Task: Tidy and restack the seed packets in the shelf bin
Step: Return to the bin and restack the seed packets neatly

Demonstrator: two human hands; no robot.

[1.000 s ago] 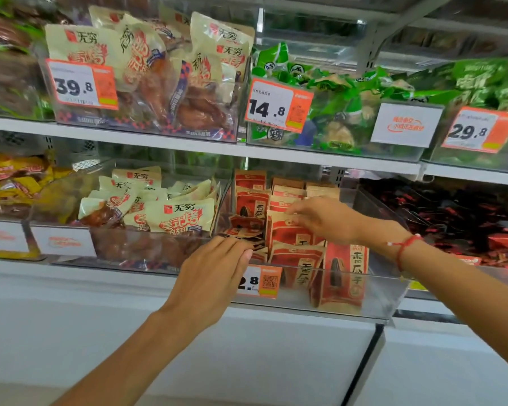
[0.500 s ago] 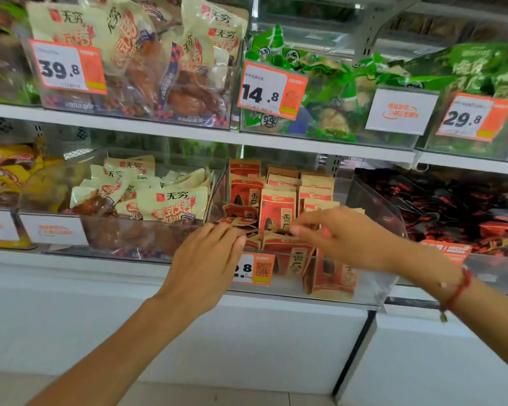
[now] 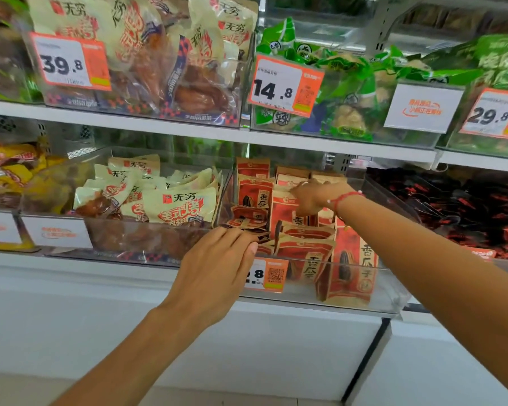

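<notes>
Red-and-kraft seed packets fill a clear shelf bin [image 3: 390,294] on the lower shelf. Some stand upright, such as the front packet [image 3: 352,268]. Others lie flat and jumbled at the bin's left side [image 3: 248,216]. My right hand [image 3: 314,197], with a red string on its wrist, reaches deep into the bin. Its fingers curl over the top of an upright packet [image 3: 285,209] in the middle rows. My left hand [image 3: 217,268] rests at the bin's front left edge with straight fingers. Its fingertips touch the low, fallen packets there.
An orange price tag [image 3: 266,275] hangs on the bin front. A bin of cream snack bags [image 3: 176,203] stands to the left and a bin of dark red packs [image 3: 467,206] to the right. The upper shelf [image 3: 188,131] overhangs closely, holding bins with more tags [image 3: 285,86].
My right hand has moved from the front-middle packets to the rows further back and has closed on a packet top. My left hand stays at the front edge.
</notes>
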